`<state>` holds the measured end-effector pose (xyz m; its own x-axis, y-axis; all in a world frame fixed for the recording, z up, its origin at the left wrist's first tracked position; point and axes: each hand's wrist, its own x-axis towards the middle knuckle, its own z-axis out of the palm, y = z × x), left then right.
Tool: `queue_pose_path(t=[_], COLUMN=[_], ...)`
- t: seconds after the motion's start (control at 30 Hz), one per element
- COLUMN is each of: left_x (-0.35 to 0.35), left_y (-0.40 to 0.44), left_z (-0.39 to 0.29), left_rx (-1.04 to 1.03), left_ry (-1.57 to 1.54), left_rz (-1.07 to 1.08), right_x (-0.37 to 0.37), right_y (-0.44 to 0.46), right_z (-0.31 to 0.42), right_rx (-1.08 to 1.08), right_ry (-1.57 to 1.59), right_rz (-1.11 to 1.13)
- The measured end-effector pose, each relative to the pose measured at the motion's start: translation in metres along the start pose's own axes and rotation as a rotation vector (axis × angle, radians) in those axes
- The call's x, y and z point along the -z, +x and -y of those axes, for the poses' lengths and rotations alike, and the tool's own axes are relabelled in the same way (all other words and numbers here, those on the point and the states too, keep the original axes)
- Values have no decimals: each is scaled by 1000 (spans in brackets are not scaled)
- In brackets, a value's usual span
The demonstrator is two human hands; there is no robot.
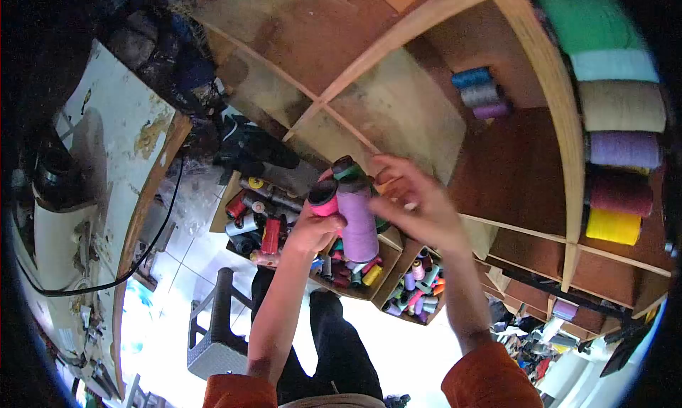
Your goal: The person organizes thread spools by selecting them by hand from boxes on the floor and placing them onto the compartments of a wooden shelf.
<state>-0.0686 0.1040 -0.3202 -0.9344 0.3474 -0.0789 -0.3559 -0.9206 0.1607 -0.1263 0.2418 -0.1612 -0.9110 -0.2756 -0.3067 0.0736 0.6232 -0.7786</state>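
Observation:
My left hand [317, 230] is closed around a pink thread spool [325, 198] with a dark hollow end. A tall purple thread cone [357, 227] stands right against it, also in my left hand's grasp. Dark green thread shows at the cone's upper end, and something dark green is partly hidden behind it. My right hand [419, 205] is just right of the purple cone, slightly blurred, its thumb and fingers apart. I see nothing clearly held in it.
Below my hands, a box [373, 284] of mixed spools stands beside another box [419, 294] of small spools. Wooden shelving [398, 39] rises ahead, with large thread cones [621, 106] at right. At left are a worn white table [117, 117] and a grey stool [217, 351].

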Motion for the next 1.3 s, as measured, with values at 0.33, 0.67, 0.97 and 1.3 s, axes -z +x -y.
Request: queue_pose_path(t=[0.33, 0.67, 0.97, 1.3], left_x=[14, 45, 46, 57], left_y=[-11, -45, -51, -46], left_z=[28, 5, -37, -26], left_rx=[7, 43, 36, 42], left_ry=[-150, 7, 110, 121], left_rz=[-121, -194, -203, -257], right_x=[70, 210, 235, 211], right_y=[16, 203, 224, 209], right_z=[-18, -121, -133, -111], right_rx=[-60, 259, -127, -40], right_ry=[329, -831, -1086, -1077], right_rz=[-364, -859, -774, -890])
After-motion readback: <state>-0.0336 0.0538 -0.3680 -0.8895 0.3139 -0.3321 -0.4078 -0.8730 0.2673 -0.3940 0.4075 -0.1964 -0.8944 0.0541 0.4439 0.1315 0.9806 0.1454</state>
